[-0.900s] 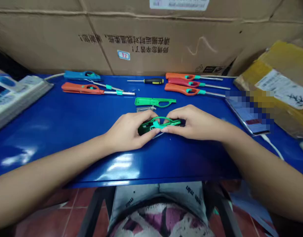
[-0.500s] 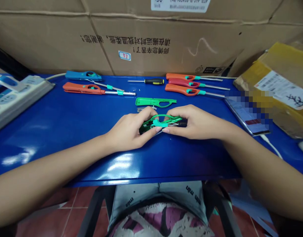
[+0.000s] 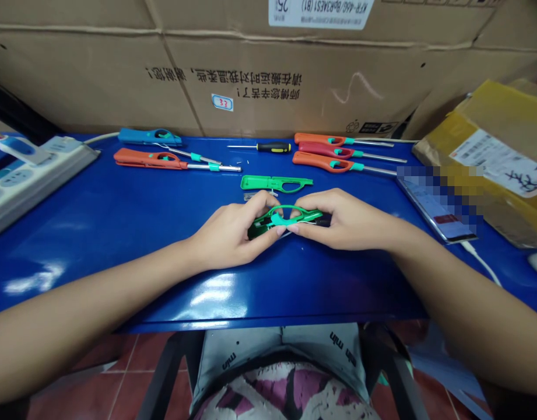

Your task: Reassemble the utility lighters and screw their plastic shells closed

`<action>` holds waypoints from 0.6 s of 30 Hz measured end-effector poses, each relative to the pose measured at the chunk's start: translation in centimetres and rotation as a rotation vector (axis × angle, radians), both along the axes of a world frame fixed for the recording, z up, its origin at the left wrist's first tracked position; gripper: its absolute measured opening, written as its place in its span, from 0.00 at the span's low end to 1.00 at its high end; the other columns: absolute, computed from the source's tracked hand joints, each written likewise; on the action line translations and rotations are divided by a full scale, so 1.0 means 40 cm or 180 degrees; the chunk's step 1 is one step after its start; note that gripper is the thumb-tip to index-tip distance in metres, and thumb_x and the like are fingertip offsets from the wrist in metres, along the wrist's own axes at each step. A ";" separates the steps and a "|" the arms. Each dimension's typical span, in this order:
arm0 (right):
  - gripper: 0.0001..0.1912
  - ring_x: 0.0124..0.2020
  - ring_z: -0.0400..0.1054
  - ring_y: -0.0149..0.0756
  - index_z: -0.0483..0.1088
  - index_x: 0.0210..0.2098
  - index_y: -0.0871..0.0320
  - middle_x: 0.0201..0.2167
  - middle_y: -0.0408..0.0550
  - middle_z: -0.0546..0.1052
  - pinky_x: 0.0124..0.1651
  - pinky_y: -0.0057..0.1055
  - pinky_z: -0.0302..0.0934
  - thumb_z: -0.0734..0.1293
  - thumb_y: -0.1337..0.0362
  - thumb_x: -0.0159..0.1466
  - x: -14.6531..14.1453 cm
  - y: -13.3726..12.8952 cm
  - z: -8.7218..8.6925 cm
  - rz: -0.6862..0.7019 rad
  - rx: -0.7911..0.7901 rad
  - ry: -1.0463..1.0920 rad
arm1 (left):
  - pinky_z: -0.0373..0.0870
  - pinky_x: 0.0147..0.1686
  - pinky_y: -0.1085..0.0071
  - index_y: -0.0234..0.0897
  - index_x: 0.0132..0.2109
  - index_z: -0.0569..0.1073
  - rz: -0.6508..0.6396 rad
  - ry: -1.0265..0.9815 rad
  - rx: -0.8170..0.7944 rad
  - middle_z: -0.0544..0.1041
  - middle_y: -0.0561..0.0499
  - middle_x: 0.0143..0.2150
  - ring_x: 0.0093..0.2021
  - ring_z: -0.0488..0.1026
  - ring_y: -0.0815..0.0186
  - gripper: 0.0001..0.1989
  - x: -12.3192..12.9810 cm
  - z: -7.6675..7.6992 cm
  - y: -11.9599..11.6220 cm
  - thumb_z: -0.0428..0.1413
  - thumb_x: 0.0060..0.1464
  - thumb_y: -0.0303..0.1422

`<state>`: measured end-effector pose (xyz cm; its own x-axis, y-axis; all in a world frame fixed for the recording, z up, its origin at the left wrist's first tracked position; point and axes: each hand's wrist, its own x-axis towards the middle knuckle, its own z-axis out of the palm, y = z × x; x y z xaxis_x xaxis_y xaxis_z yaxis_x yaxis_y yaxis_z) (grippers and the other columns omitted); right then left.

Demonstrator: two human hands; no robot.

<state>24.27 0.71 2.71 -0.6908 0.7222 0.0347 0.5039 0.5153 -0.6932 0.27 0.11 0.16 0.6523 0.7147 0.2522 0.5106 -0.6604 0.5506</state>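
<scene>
Between both hands, just above the blue table, is an opened green lighter casing (image 3: 312, 214) with a teal trigger (image 3: 280, 220), a black part and thin wires showing. My left hand (image 3: 235, 233) is closed round its left end, thumb against the trigger side. My right hand (image 3: 344, 219) pinches the right end, its fingertips close to the left thumb. The palms and fingers hide much of the casing. Just beyond the hands lies the other green casing half (image 3: 274, 184), hollow side up, with a small clear and metal part (image 3: 251, 196) next to it.
A screwdriver (image 3: 272, 147) lies at the back. Orange and red lighters (image 3: 323, 161) are at right; a blue lighter (image 3: 148, 136) and an orange lighter (image 3: 150, 159) at left. A power strip (image 3: 41, 181), phone (image 3: 443, 210), taped parcel (image 3: 491, 128) and large carton (image 3: 233, 52) border the table (image 3: 141, 221).
My right fingertips have shifted slightly left onto the teal trigger area, and the wires there show less. The camera view has tipped up a little. Both hands keep their hold.
</scene>
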 end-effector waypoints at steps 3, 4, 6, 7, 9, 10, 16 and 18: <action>0.15 0.27 0.58 0.28 0.68 0.29 0.59 0.25 0.39 0.67 0.31 0.28 0.52 0.65 0.56 0.68 -0.003 -0.001 0.000 -0.0088 -0.0101 -0.0060 | 0.55 0.24 0.74 0.38 0.49 0.67 0.0010 0.0041 -0.0119 0.67 0.60 0.25 0.22 0.65 0.71 0.12 0.000 0.002 0.001 0.54 0.66 0.41; 0.15 0.28 0.59 0.28 0.68 0.29 0.59 0.25 0.39 0.67 0.31 0.28 0.52 0.65 0.56 0.67 -0.005 -0.001 0.000 -0.0128 -0.0152 -0.0079 | 0.56 0.25 0.74 0.37 0.48 0.68 0.0000 0.0033 -0.0169 0.68 0.60 0.25 0.22 0.65 0.71 0.11 -0.001 0.003 0.002 0.54 0.66 0.41; 0.14 0.28 0.59 0.29 0.70 0.30 0.59 0.25 0.39 0.68 0.31 0.28 0.53 0.66 0.56 0.67 -0.008 -0.003 0.000 -0.0201 -0.0253 -0.0099 | 0.58 0.26 0.74 0.37 0.46 0.70 -0.0052 -0.0071 -0.0264 0.70 0.58 0.27 0.24 0.67 0.71 0.11 -0.002 0.005 0.004 0.53 0.66 0.40; 0.14 0.28 0.60 0.29 0.71 0.30 0.59 0.26 0.40 0.69 0.31 0.28 0.53 0.66 0.56 0.67 -0.009 -0.003 0.000 -0.0226 -0.0294 -0.0103 | 0.60 0.27 0.74 0.36 0.46 0.71 -0.0092 -0.0150 -0.0309 0.72 0.57 0.29 0.25 0.68 0.71 0.11 -0.002 0.006 0.005 0.52 0.67 0.39; 0.14 0.29 0.61 0.30 0.72 0.32 0.60 0.27 0.41 0.71 0.32 0.28 0.54 0.66 0.55 0.67 -0.010 -0.005 0.001 -0.0241 -0.0339 -0.0113 | 0.63 0.30 0.74 0.35 0.46 0.73 -0.0163 -0.0301 -0.0416 0.75 0.54 0.33 0.29 0.71 0.70 0.11 -0.003 0.007 0.008 0.51 0.68 0.38; 0.13 0.30 0.62 0.31 0.73 0.33 0.60 0.28 0.41 0.72 0.32 0.28 0.55 0.66 0.56 0.67 -0.011 -0.006 0.001 -0.0235 -0.0343 -0.0111 | 0.64 0.31 0.74 0.35 0.47 0.73 -0.0176 -0.0352 -0.0470 0.76 0.54 0.34 0.30 0.71 0.70 0.11 -0.003 0.007 0.008 0.51 0.68 0.38; 0.11 0.35 0.69 0.33 0.75 0.39 0.60 0.34 0.44 0.78 0.38 0.29 0.60 0.66 0.58 0.66 -0.013 -0.005 -0.009 -0.0191 -0.0289 0.0030 | 0.64 0.30 0.74 0.34 0.46 0.75 -0.0138 -0.0446 -0.0709 0.76 0.54 0.32 0.29 0.70 0.70 0.13 0.000 0.001 0.010 0.52 0.67 0.39; 0.11 0.36 0.70 0.35 0.75 0.39 0.60 0.35 0.45 0.79 0.39 0.30 0.60 0.68 0.57 0.65 -0.015 -0.003 -0.014 -0.0275 -0.0235 0.0054 | 0.66 0.32 0.73 0.35 0.47 0.75 -0.0136 -0.0439 -0.0773 0.77 0.53 0.33 0.31 0.72 0.68 0.13 0.000 0.000 0.012 0.52 0.67 0.40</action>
<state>23.65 0.59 2.15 -0.6255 0.7802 -0.0097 0.5322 0.4176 -0.7364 0.28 0.59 0.15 0.6545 0.7378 0.1653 0.3945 -0.5198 0.7577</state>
